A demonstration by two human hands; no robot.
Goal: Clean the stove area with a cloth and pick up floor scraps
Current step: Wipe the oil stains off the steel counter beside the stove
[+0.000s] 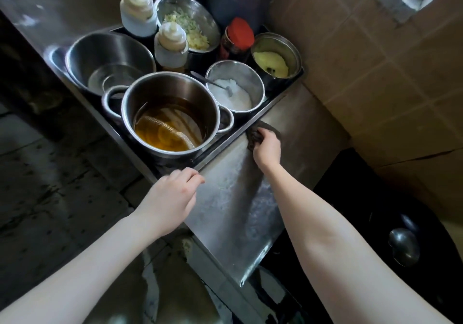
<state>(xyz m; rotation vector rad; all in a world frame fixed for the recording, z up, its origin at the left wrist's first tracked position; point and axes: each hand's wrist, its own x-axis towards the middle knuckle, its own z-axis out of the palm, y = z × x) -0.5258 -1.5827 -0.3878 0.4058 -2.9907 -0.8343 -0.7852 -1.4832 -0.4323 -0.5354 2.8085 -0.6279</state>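
Your right hand (266,148) grips a dark cloth (255,134), fingers curled over it. Most of the cloth is hidden under the palm; only a wadded edge shows. The cloth lies pressed on the steel counter (233,198), touching the rim of the tray (225,145). Your left hand (170,198) sits at the tray's near corner, fingers bent, tips on the edge; whether it grasps, cannot tell. Pot (175,85) in tray: amber liquid, contents indistinct. Stove (355,203) at right: dark, cut off.
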